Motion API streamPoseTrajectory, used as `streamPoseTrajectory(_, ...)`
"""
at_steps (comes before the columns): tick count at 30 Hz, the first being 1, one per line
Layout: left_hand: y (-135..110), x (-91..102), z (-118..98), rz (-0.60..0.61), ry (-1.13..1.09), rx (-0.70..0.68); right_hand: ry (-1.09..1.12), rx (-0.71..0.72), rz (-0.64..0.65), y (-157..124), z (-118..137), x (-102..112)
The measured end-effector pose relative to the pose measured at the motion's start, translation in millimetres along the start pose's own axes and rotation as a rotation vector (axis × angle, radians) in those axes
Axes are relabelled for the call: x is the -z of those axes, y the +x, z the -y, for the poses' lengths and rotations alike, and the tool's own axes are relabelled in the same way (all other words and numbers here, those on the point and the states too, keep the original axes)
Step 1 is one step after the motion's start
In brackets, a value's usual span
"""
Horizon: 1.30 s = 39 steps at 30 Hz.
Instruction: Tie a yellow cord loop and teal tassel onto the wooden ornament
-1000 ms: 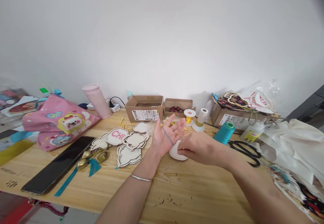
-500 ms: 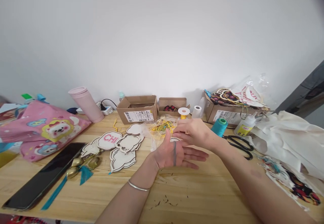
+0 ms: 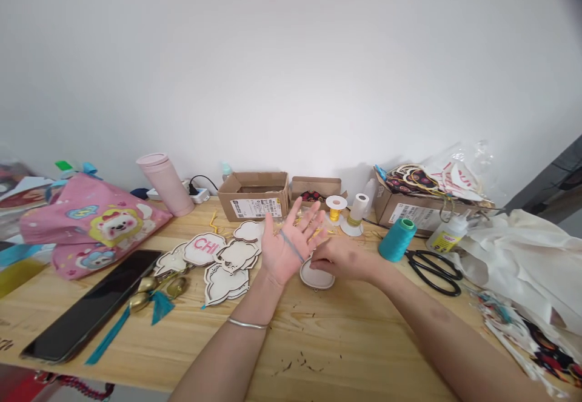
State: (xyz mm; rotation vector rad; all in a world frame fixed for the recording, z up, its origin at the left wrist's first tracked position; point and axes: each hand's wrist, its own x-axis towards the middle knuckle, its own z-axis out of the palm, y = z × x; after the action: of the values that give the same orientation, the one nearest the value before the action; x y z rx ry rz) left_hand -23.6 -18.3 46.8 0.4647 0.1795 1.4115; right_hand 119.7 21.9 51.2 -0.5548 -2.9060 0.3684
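My left hand (image 3: 286, 247) is open, palm up, with its fingers spread. A grey-blue strand of thread (image 3: 291, 247) lies across the palm below the fingers. Close to its little-finger side, my right hand (image 3: 341, 259) is closed with its fingers bent in a pinch; anything between them is too small to make out. Beneath the right fingers lies a pale, scalloped wooden-edged piece (image 3: 317, 279), partly covered. A teal thread cone (image 3: 397, 240) stands to the right of my right hand, with black-handled scissors (image 3: 435, 273) beside it.
Stacked cut-out pieces (image 3: 227, 284), gold bells (image 3: 140, 300) and a black phone-like slab (image 3: 91, 308) lie left. Cardboard boxes (image 3: 254, 199), a yellow spool (image 3: 335, 208) and a glue bottle (image 3: 448, 234) stand behind. White fabric (image 3: 518, 256) is at right.
My left hand has turned upward, its fingers now pointing away from me. My right hand has moved from above the left palm down to its right side, uncovering the pale piece.
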Motion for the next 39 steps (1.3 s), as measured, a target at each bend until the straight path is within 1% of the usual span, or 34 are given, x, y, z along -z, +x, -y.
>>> streamPoseTrajectory(1,2,0.1,-1,-0.037,-0.021,-0.047,-0.038,-0.019,0.051,0,4,1)
streamPoseTrajectory(3,4,1.2,-2,-0.083,-0.044,-0.086,-0.118,-0.055,0.105,0,11,5)
streamPoseTrajectory(5,5,2.7,-1,-0.119,-0.048,-0.089,-0.142,-0.038,0.095,-1,17,11)
streamPoseTrajectory(8,5,4.0,1,-0.176,-0.031,-0.045,-0.133,-0.010,0.055,-7,23,23)
streamPoseTrajectory(11,5,4.5,6,-0.179,-0.003,0.071,-0.130,-0.001,0.005,-13,27,37)
streamPoseTrajectory(13,3,5.2,11,-0.135,0.017,0.187,-0.143,0.002,-0.051,-17,28,45)
streamPoseTrajectory(16,0,7.1,20,-0.017,0.066,0.348,-0.161,-0.008,-0.127,-20,25,52)
streamPoseTrajectory(19,-4,8.4,28,0.088,0.152,0.453,-0.143,-0.026,-0.175,-18,20,54)
streamPoseTrajectory(22,-6,8.0,32,0.172,0.237,0.518,-0.121,-0.044,-0.207,-14,16,51)
streamPoseTrajectory(24,-6,6.5,33,0.221,0.273,0.545,-0.112,-0.054,-0.221,-12,13,48)
streamPoseTrajectory(27,-8,2.1,33,0.261,0.329,0.586,-0.097,-0.065,-0.231,-9,10,45)
streamPoseTrajectory(31,-12,-5.8,29,0.305,0.420,0.705,-0.040,-0.082,-0.219,-7,2,39)
streamPoseTrajectory(34,-15,-7.3,24,0.356,0.421,0.800,0.026,-0.109,-0.175,-7,-6,34)
streamPoseTrajectory(36,-15,-4.8,20,0.434,0.372,0.818,0.050,-0.122,-0.125,-6,-11,31)
streamPoseTrajectory(37,-14,-2.8,18,0.474,0.335,0.799,0.051,-0.123,-0.100,-6,-12,28)
streamPoseTrajectory(39,-13,1.4,13,0.503,0.252,0.701,0.028,-0.103,-0.078,-5,-14,23)
